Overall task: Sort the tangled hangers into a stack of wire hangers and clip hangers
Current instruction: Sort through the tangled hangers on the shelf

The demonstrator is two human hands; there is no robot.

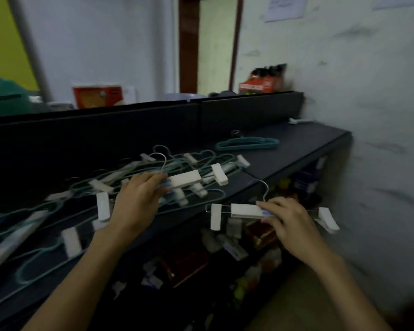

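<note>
right hand (288, 219) grips freed clip hangers (245, 210) off bench (296, 144) front edge | left hand (139, 199) holds another (risk: snagging tangled hangers (105, 185))

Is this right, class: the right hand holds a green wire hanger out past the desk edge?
Not quite. In the head view the right hand holds a white clip hanger, not a green wire one, out past the desk edge.

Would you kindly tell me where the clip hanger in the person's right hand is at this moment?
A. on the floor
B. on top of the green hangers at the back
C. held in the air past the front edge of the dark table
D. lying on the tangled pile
C: the right hand grips the clip hanger by its white bar, off the dark table and above the clutter below.
</note>
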